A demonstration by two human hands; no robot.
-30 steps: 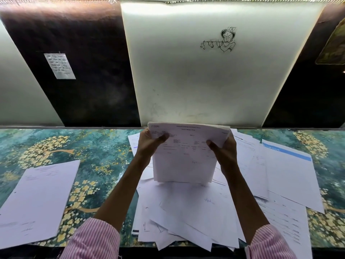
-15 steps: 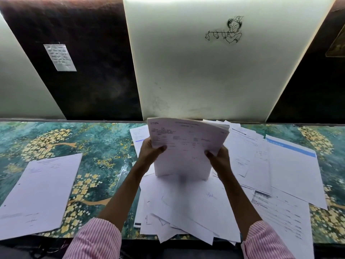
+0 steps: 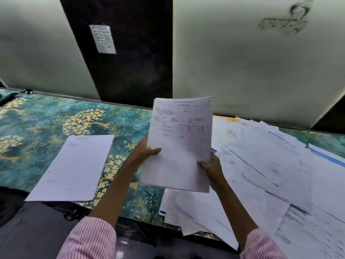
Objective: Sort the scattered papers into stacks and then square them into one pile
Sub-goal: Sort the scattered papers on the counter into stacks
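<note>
The left hand point(image 3: 143, 154) pinched the left edge of the bundle of printed sheets point(image 3: 181, 139), thumb on the front, and the right hand point(image 3: 211, 170) gripped its right edge likewise, holding it nearly upright above the floral table cover point(image 3: 46, 116), between the stack point(image 3: 72, 169) at the left and the scattered papers point(image 3: 270, 165) at the right. With grips only at the edges, inner sheets could probably slip out among the loose ones.
</note>
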